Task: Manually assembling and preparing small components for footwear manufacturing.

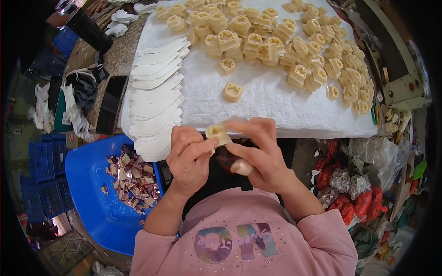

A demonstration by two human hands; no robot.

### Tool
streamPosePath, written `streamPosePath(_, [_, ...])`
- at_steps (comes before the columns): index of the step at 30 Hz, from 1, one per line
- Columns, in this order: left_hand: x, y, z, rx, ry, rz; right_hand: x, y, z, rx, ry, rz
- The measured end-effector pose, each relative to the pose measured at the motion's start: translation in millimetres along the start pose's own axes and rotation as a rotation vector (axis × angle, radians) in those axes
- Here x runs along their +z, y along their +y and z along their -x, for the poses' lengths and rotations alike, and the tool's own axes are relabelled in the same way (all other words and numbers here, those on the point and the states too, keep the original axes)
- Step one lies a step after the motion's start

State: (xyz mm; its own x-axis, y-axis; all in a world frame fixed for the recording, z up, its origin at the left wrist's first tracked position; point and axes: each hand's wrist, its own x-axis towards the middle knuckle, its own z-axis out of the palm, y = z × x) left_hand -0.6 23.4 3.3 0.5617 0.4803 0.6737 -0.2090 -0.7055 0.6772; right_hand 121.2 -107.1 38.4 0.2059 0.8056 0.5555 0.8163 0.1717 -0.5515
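Note:
Close in front of my body, my left hand (189, 158) and my right hand (261, 154) meet at one small cream plastic shoe heel (218, 135), hollow on its upper side. The left hand's thumb and fingers pinch it from the left. My right thumb presses near its lower right edge, while the right forefinger is blurred by motion above it. A bit of white shows under my left fingertips; I cannot make out what it is. Just beyond, a similar heel (232, 92) lies alone on the white woven cloth (202, 101).
A large pile of cream heels (267, 41) covers the table's far and right parts. Overlapping white curved strips (154, 101) lie along its left edge. Below stands a blue basin (92, 198) with shiny metallic pieces (133, 179). A phone (112, 103) and black cylinder (90, 30) are farther left.

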Motion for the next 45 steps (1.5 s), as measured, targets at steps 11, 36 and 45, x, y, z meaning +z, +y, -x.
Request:
streamPosePath(11, [13.1, 19.3, -0.6, 0.017, -0.069, 0.324, 27.1, -2.3, 41.1, 0.757, 0.400, -1.146])
streamPosePath(36, [21.2, 17.7, 0.5, -0.134, -0.237, 0.161, -5.2, 43.8, 34.8, 0.674, -0.041, -0.928])
streamPosePath(45, [19.4, 23.9, -5.0, 0.112, -0.389, 0.153, -3.8, 41.9, 27.5, 0.633, -0.246, -1.178])
